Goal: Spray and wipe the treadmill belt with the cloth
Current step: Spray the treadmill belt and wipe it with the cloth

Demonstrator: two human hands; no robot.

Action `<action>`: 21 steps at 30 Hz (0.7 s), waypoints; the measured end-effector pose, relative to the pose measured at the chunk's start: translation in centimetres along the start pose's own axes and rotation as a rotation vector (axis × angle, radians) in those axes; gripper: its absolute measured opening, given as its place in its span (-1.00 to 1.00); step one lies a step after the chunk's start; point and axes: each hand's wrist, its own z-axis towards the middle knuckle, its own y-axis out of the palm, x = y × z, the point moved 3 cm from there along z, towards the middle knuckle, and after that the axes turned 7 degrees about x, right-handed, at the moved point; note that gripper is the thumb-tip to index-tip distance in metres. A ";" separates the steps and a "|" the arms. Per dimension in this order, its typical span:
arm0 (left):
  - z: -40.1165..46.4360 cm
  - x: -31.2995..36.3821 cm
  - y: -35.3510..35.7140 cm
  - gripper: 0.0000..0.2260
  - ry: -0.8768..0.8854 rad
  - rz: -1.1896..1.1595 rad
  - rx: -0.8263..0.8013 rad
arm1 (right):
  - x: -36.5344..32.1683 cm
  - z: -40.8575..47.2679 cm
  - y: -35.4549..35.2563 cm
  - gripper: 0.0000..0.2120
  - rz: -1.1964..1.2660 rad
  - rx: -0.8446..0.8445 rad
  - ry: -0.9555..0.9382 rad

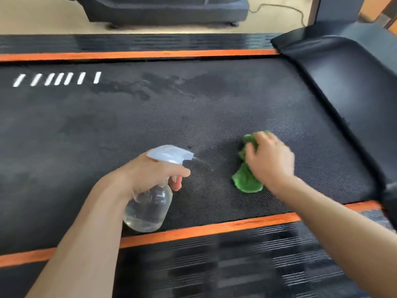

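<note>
Left grip (154,171) round spray bottle (148,207), right (270,160) pressing cloth (247,181) onto belt (150,121).

My left hand (150,171) and right hand (271,160) are bare, with no gloves, rings or watch showing. My forearms are uncovered right down to the bottom edge of the view; no sleeve reaches into sight.

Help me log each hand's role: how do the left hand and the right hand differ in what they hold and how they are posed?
The left hand grips a clear spray bottle above the belt, a finger on the trigger; the right hand presses a green cloth flat onto the belt. The left is curled around the bottle's neck; the right lies palm down, fingers spread. Both are bare and over the belt.
</note>
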 end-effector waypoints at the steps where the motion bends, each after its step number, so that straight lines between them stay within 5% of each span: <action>1: 0.3 -0.7 -0.6 -0.56 -0.042 0.060 -0.012 | -3.2 -0.9 0.7 -0.76 0.059 -0.043 -0.119; 2: 0.8 -1.9 -1.0 -0.46 -0.074 0.037 -0.002 | -6.3 -1.9 1.2 -0.77 0.115 -0.097 -0.248; 5: 4.2 -9.1 -4.0 -0.64 -0.072 -0.081 0.041 | -11.9 -4.6 1.8 -0.80 0.194 -0.122 -0.559; 9: 2.8 -11.9 -5.7 -0.85 -0.031 -0.167 0.017 | -7.2 -4.9 1.0 -0.77 0.155 -0.121 -0.725; 13: -1.6 -3.7 -4.1 -0.67 0.037 -0.197 0.098 | 4.1 -1.3 -1.0 -0.73 -0.068 0.021 -0.324; 16: -2.3 -2.4 -3.6 -0.69 0.071 -0.155 0.135 | 4.9 -0.6 -1.1 -0.74 -0.152 -0.006 -0.042; 18: -2.6 -1.6 -3.5 -0.69 0.070 -0.116 0.145 | 1.6 -1.2 -1.0 -0.73 -0.100 -0.038 -0.072; 21: -2.3 -1.6 -3.6 -0.66 0.040 -0.113 0.193 | -6.0 -3.6 0.6 -0.76 0.095 -0.159 -0.380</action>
